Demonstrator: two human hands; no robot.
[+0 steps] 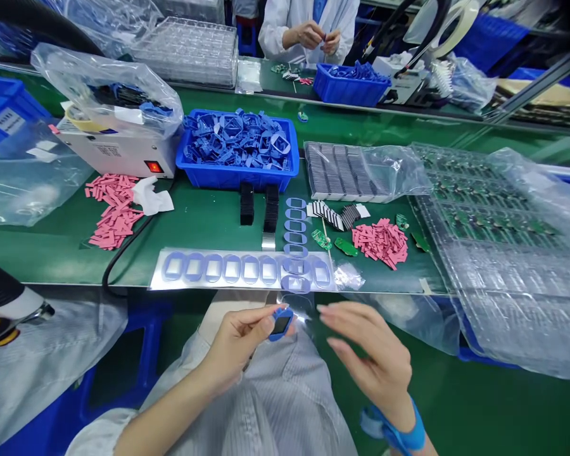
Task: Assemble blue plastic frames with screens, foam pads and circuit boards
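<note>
My left hand [249, 332] pinches a small blue plastic frame [281, 323] with a dark screen set in it, held over my lap below the table edge. To its right, my right hand [368, 345] is apart from the frame, its fingers stretched out and nothing in them. A blue band circles my right wrist. Just beyond both hands, a pale strip [159, 278] carries a row of blue oval-ringed stickers [232, 268]. A column of similar oval rings [295, 225] runs up from the strip's right part.
Behind lie a blue bin [237, 178] of blue frames, black stacks [247, 206], a tray of screens [344, 171], pink pieces [380, 242], green circuit boards [346, 247] and clear trays [508, 272]. A white box [118, 152] stands left. A co-worker [308, 31] sits opposite.
</note>
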